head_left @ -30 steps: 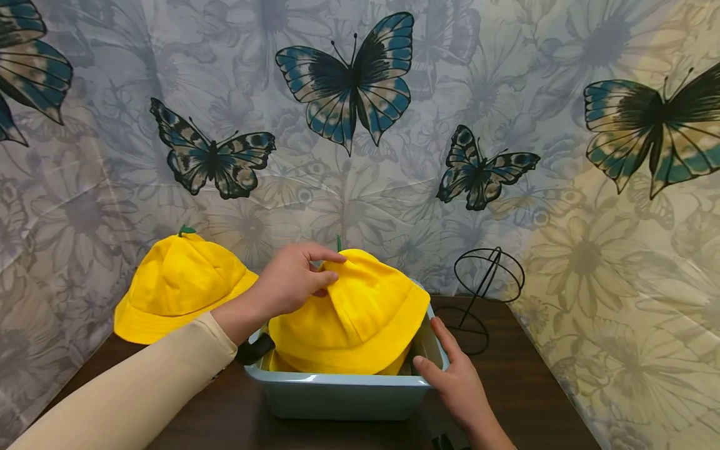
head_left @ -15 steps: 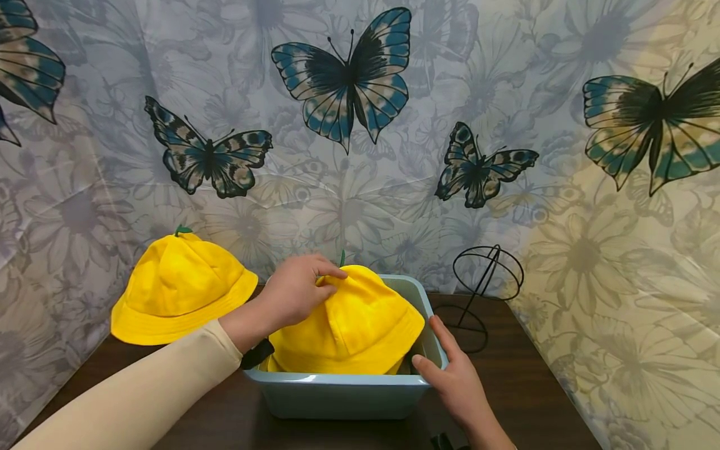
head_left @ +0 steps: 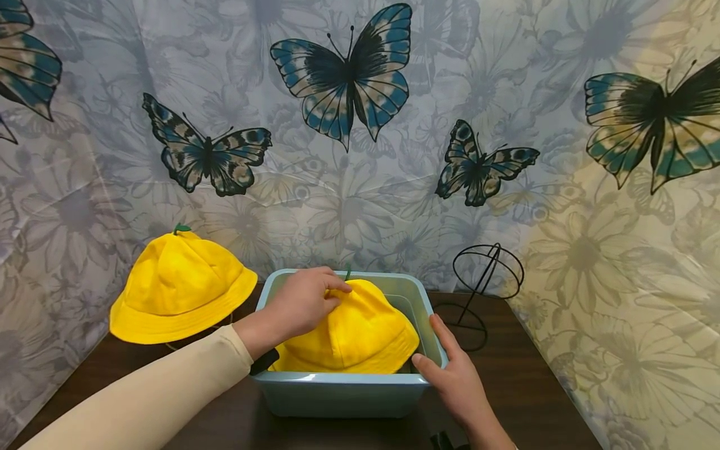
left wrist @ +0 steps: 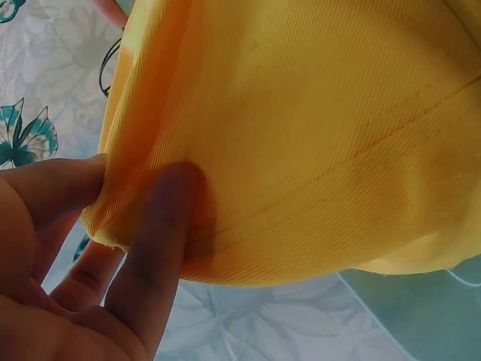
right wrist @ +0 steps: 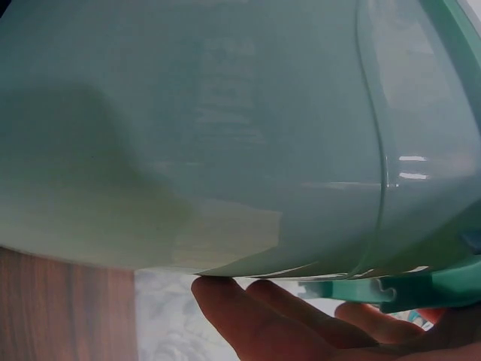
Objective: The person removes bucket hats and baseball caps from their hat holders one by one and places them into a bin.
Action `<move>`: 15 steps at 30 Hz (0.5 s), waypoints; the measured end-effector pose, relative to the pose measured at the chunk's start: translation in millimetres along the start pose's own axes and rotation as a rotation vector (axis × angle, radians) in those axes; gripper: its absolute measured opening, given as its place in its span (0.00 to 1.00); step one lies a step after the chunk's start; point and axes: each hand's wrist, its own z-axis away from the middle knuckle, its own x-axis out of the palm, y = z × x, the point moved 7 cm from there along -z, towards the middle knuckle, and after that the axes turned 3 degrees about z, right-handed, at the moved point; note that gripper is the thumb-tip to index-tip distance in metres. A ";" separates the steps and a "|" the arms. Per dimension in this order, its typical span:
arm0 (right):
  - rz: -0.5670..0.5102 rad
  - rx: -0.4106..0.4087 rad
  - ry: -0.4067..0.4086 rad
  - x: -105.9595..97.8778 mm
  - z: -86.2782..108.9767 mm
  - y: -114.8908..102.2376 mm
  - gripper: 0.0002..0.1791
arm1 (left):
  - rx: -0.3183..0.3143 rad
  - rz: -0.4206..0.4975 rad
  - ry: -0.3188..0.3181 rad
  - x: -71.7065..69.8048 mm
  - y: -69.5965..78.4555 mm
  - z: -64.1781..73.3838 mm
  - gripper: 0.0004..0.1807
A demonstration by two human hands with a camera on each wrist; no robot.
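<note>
A yellow bucket hat [head_left: 365,331] with a green stem on top sits tilted inside a pale blue-green plastic tub [head_left: 345,397]. My left hand [head_left: 306,303] reaches over the tub's left side and pinches the hat's crown near the stem. In the left wrist view, thumb and fingers lie on both sides of a fold of the yellow cloth [left wrist: 301,150]. My right hand [head_left: 458,378] holds the tub's right rim, thumb on the inner side and fingers outside. From the right wrist, the fingers show against the tub wall [right wrist: 188,150].
A second yellow hat [head_left: 182,284] with a green leaf on top stands at the left of the dark wooden table [head_left: 523,387]. To the right of the tub is a black wire stand [head_left: 478,294]. Behind hangs a butterfly-print cloth [head_left: 360,212].
My left hand has lowered the yellow bucket hat deeper into the tub, so the tub's back rim now shows. The right hand stays in place on the rim.
</note>
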 end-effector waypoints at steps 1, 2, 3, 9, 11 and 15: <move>-0.003 -0.002 0.001 0.0 0.0 0.2 0.42 | 0.001 -0.004 -0.005 0.7 0.4 -0.5 0.14; -0.007 -0.003 0.002 0.0 0.0 0.4 0.42 | 0.002 -0.007 -0.013 1.6 0.8 -1.1 0.14; -0.010 -0.005 0.001 0.2 0.0 0.4 0.42 | -0.004 -0.009 -0.025 2.7 0.9 -1.7 0.14; -0.010 -0.005 -0.001 0.3 0.2 0.2 0.42 | -0.035 -0.021 -0.107 10.2 2.0 -3.2 0.17; -0.009 -0.004 0.001 0.2 0.2 0.1 0.42 | -0.031 -0.026 -0.123 12.2 2.5 -3.5 0.16; -0.014 -0.005 0.003 0.1 0.4 -0.3 0.42 | -0.022 -0.027 -0.147 16.4 1.8 -5.0 0.16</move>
